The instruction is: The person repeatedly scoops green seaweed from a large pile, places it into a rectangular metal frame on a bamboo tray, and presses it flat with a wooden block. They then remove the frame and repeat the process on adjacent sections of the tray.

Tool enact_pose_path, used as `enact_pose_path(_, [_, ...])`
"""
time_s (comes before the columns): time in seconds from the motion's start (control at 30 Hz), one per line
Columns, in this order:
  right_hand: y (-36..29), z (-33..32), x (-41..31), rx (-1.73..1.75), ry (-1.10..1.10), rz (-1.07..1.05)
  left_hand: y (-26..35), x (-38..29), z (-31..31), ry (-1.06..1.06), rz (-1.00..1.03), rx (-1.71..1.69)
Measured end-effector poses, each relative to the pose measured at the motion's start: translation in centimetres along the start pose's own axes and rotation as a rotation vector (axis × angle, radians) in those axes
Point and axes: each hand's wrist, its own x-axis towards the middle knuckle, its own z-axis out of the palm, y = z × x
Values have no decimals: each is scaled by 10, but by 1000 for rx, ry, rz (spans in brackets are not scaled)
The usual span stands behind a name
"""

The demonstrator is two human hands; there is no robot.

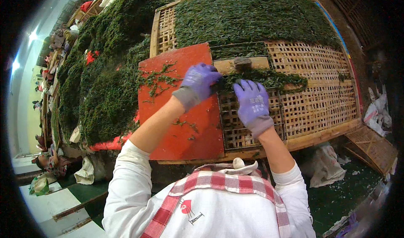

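Both my hands wear purple coated gloves with grey cuffs. My left hand [202, 82] is over the right part of a red board [189, 140], its fingers curled at a strip of dark green seaweed [271, 78]; whether they grip it is hidden. Close by on the right, my right hand [252, 102] has its fingertips at the near edge of that strip, above a thin dark frame [281, 118] on a woven bamboo lattice rack [318, 102]. A wooden slat [224, 65] with a dark block [242, 64] lies just beyond. Seaweed scraps [161, 80] lie on the board.
A large heap of seaweed [101, 93] is at the left. An even seaweed layer [252, 17] covers the rack's far part. White sacks [326, 168] stand on the floor at the lower right. Other people, one a seated person [55, 164], are at the far left.
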Motion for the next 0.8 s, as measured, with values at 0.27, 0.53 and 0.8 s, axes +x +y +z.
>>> enact_pose_path(0.27, [10, 25, 22, -273, 125, -40, 9, -4, 14, 64, -89, 113])
enact_pose_path(0.53, [32, -1, 3, -551, -226, 289, 15, 4, 26, 63, -202, 271])
enact_pose_path(0.8, [53, -3, -3, -518, -307, 282, 25, 4, 18, 22, -260, 181])
